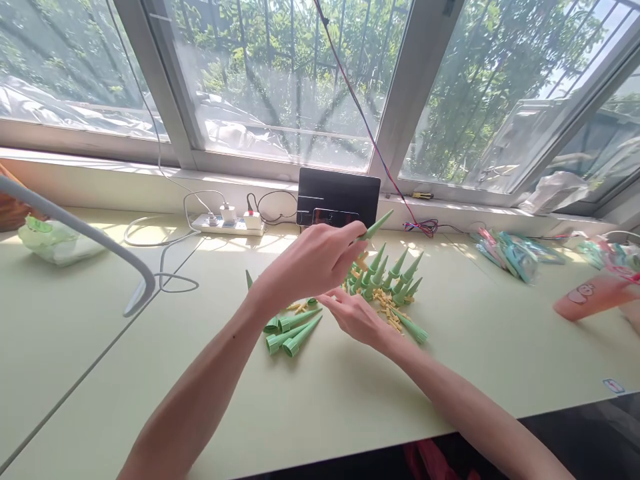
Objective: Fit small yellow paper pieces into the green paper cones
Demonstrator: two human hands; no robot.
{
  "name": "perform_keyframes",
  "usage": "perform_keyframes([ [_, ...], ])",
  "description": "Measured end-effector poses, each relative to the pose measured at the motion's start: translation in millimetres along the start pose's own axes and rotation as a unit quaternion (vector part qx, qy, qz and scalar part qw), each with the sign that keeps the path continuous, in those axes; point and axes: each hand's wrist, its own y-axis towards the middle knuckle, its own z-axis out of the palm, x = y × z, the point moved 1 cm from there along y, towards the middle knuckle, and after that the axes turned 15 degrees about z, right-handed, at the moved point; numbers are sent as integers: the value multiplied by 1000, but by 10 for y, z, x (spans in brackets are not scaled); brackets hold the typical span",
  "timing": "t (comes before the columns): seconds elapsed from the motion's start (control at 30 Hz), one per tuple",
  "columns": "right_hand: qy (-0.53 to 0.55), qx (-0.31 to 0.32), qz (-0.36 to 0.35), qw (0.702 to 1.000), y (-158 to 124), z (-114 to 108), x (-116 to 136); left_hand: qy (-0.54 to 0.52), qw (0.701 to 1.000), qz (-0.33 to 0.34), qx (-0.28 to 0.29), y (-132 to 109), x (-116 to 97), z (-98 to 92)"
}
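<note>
My left hand (317,260) is raised over the table, its fingers closed around a slim green plastic cone (381,224) whose tip points up and right. Just below it, my right hand (355,317) reaches left with fingers stretched out, partly covered by the left hand; I see nothing held in it. Behind the right hand, several green cones (400,267) stand upright, tips up. Small yellow pieces (387,307) lie heaped around their bases. Left of the right hand, several more cones (295,337) lie on their sides. A single cone (415,330) lies beside my right wrist.
A black tablet (340,187) with a phone (335,217) before it leans at the window. A power strip (230,225) with cables sits to the left. A grey curved bar (90,230) crosses the left side. Plastic packets (510,253) and a pink pouch (583,298) lie right.
</note>
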Motion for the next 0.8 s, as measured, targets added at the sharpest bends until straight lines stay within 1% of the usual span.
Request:
perform_keyframes([
  [0.07, 2, -13, 10, 1000, -100, 21, -86, -40, 999, 0, -5, -5, -30, 155],
  [0.17, 8, -31, 30, 999, -214, 79, -219, -97, 994, -37, -19, -92, -48, 506],
  [0.27, 27, -55, 66, 996, -292, 122, -314, -138, 982, -108, -73, -289, -49, 890],
  [0.37, 64, -57, 72, 994, -334, 110, -316, -162, 958, -208, -112, -537, -59, 1171],
  [0.43, 97, -41, 76, 992, -344, 76, -283, -170, 936, -271, -144, -680, -69, 1276],
  [0.5, 140, -35, 92, 985, -343, 38, -254, -199, 914, -313, -166, -781, -74, 1344],
  [0.63, 216, -58, 138, 965, -329, -5, -255, -250, 881, -356, -187, -862, -63, 1434],
  [0.8, 263, -95, 188, 942, -315, -44, -301, -290, 847, -389, -219, -853, -77, 1475],
])
